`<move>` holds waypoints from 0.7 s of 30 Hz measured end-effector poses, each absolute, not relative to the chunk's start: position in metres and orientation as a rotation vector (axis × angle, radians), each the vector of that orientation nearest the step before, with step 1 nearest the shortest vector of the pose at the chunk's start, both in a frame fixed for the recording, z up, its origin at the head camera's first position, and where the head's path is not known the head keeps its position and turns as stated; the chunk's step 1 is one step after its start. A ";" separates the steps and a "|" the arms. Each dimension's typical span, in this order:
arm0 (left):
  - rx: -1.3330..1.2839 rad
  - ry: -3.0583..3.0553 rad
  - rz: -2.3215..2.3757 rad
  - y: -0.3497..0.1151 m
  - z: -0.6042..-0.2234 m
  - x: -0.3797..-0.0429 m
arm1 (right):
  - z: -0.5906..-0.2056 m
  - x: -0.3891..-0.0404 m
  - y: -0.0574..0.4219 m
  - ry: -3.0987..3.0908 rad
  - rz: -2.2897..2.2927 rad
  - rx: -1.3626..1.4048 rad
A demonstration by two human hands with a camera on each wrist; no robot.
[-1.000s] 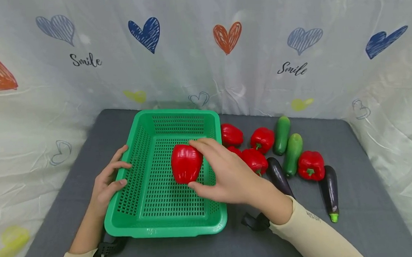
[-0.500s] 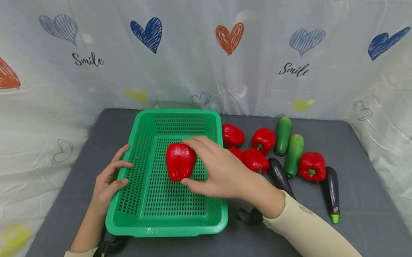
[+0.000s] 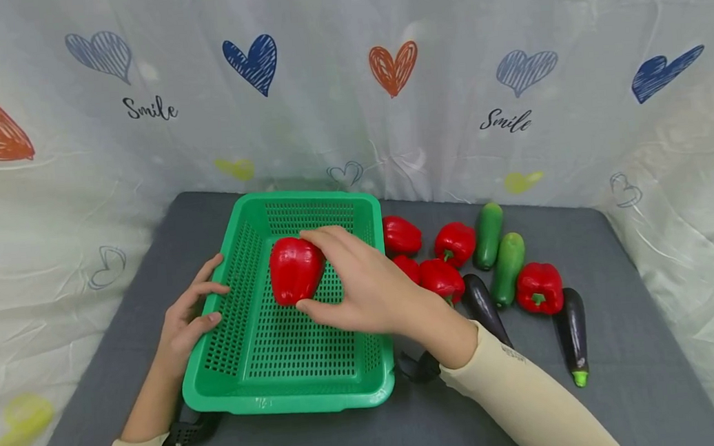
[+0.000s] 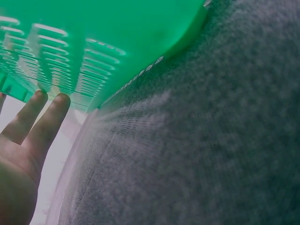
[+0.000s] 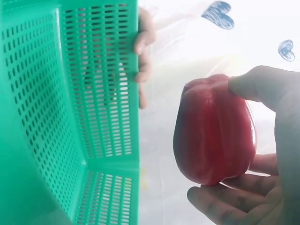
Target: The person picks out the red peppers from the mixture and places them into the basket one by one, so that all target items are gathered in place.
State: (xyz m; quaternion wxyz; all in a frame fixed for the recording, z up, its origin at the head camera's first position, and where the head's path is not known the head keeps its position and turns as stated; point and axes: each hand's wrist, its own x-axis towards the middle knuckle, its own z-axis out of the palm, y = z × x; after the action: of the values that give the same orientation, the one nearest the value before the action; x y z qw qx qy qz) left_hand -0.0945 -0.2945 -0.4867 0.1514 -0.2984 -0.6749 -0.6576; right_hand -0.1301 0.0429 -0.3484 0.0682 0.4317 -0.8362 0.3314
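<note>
My right hand [image 3: 368,288] holds a red bell pepper [image 3: 293,270] over the inside of a green plastic basket [image 3: 289,402]. In the right wrist view the thumb presses one end of the bell pepper [image 5: 213,133] while the fingers curl round the other. At the basket's left rim, my left hand [image 3: 186,318] keeps fingertips and thumb on the edge. From the left wrist, two fingers of that hand [image 4: 23,150] lie against the slotted outer wall. Only the slotted floor shows inside the basket, partly covered by the right hand and pepper.
Right of the basket lie several more red bell peppers [image 3: 454,242], two cucumbers [image 3: 509,267] and two eggplants [image 3: 571,332], one partly behind the right forearm. Grey cloth [image 3: 641,369] covers the table; a white curtain [image 3: 325,128] printed with hearts hangs behind.
My right hand has carried the bell pepper leftward and slightly toward the back over the basket. The left hand has stayed on the rim.
</note>
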 end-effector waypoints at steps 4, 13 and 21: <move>-0.861 -1.934 -1.886 -0.295 -0.488 -0.095 | -0.348 -0.132 0.038 -2.537 1.020 1.285; -0.828 -1.945 -1.888 -0.296 -0.489 -0.094 | -0.350 -0.138 0.024 -2.560 1.052 1.281; -0.805 -1.966 -1.877 -0.294 -0.487 -0.093 | -0.356 -0.141 0.014 -2.615 1.065 1.254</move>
State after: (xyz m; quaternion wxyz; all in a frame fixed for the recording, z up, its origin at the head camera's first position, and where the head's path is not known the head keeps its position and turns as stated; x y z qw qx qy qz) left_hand -0.0930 -0.2944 -0.4870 0.1527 -0.2807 -0.6854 -0.6543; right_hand -0.1406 0.0143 -0.3555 0.0259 0.4057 -0.8462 0.3445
